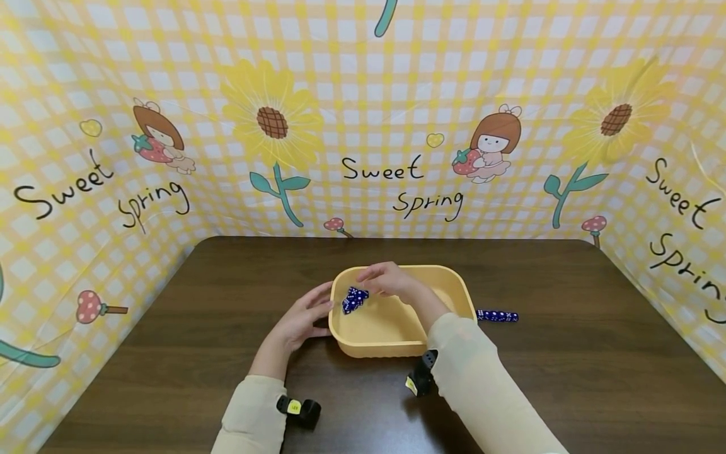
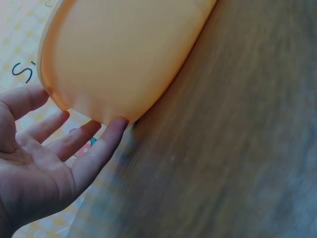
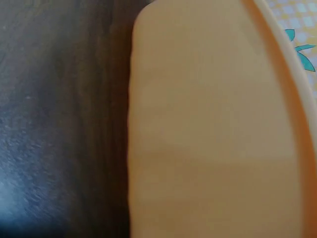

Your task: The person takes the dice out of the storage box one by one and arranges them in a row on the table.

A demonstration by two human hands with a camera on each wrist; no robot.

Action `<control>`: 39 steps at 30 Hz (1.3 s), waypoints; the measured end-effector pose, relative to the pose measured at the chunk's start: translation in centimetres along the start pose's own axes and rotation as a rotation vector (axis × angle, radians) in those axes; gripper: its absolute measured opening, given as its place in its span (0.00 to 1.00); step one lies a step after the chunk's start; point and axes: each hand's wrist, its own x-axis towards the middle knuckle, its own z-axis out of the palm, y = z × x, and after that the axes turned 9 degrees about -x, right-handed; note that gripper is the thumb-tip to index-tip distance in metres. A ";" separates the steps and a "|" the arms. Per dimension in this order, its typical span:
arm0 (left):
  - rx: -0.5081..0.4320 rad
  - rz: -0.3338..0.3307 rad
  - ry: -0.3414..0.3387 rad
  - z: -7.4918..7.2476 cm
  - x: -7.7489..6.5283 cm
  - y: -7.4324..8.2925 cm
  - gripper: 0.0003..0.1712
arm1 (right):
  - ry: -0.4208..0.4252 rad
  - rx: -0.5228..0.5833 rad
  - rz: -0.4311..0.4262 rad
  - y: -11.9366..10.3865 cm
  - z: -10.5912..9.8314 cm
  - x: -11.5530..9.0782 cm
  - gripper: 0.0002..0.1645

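Fingers spread, the left hand (image 1: pixel 300 318) touches the yellow bin (image 1: pixel 391 325) at its left end, seemingly to steady it, with blue dice (image 1: pixel 355 300) inside there beside the right hand (image 1: pixel 391 280), its pinch impossible to tell, and a dice row (image 1: pixel 498 316) outside the right end.

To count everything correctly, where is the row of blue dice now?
In the head view, the row of blue dice lies on the table, just right of the yellow tray.

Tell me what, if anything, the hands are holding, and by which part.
The left hand grips nothing; its spread fingers touch the left end of the tub. Whether the right hand, near the dice inside, holds anything cannot be told.
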 end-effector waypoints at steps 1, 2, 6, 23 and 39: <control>0.000 0.000 0.001 0.0 0.0 0.0 0.28 | 0.000 0.005 0.002 0.1 0.1 0.0 0.14; -0.001 -0.003 0.002 0.0 0.0 0.0 0.28 | -0.001 0.010 0.005 0.3 0.2 0.1 0.14; -0.002 -0.001 -0.003 -0.1 0.1 -0.1 0.28 | -0.002 0.045 0.011 1.0 0.6 0.2 0.13; 0.001 -0.005 -0.002 0.0 0.1 0.0 0.28 | 0.006 -0.022 0.011 2.1 1.3 0.6 0.11; -0.006 -0.014 0.013 0.0 0.1 0.1 0.28 | 0.000 -0.049 0.012 2.1 1.6 0.9 0.14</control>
